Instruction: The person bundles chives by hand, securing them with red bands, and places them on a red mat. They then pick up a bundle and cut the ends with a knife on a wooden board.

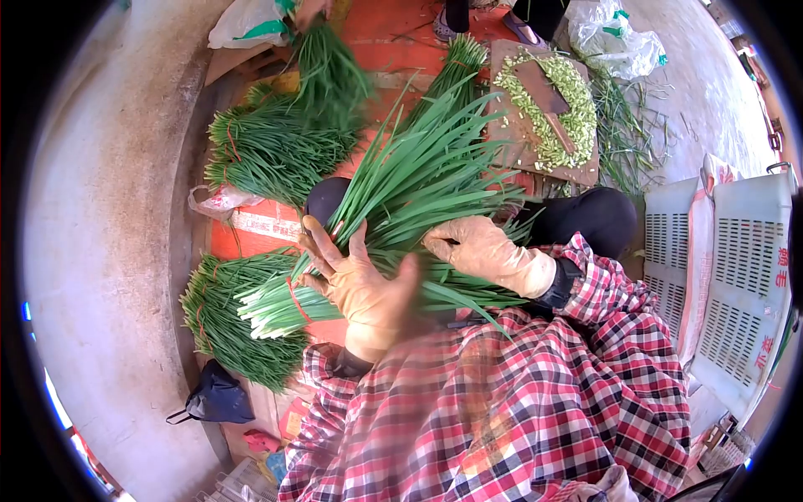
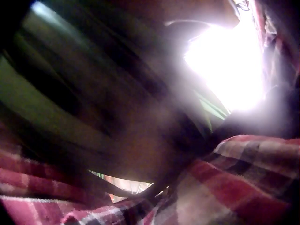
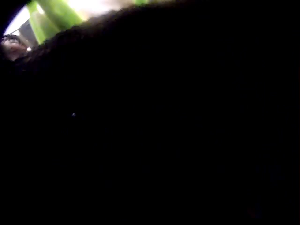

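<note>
Both hands wear pale tan gloves and work at a bundle of garlic chives (image 1: 272,308) lying across the lap, its white stem ends to the left behind a red band (image 1: 297,299). Over the stems, close by the band, the left hand (image 1: 364,293) spreads its fingers, its thumb blurred. The right hand (image 1: 493,255) grips the leafy part with curled fingers. More long leaves (image 1: 418,188) fan out beyond the hands to the upper right. In the left wrist view, dark blurred shapes hide most of the work, above a checked shirt (image 2: 234,173). The right wrist view is almost wholly black.
Banded chive bundles lie at left, one nearer (image 1: 242,314) and one farther (image 1: 268,146). A board (image 1: 506,138) bears chopped pale pieces. Another person's hand (image 1: 311,10) holds chives at the top. Plastic crates (image 1: 728,276) stand right; a dark bag (image 1: 219,397) sits lower left.
</note>
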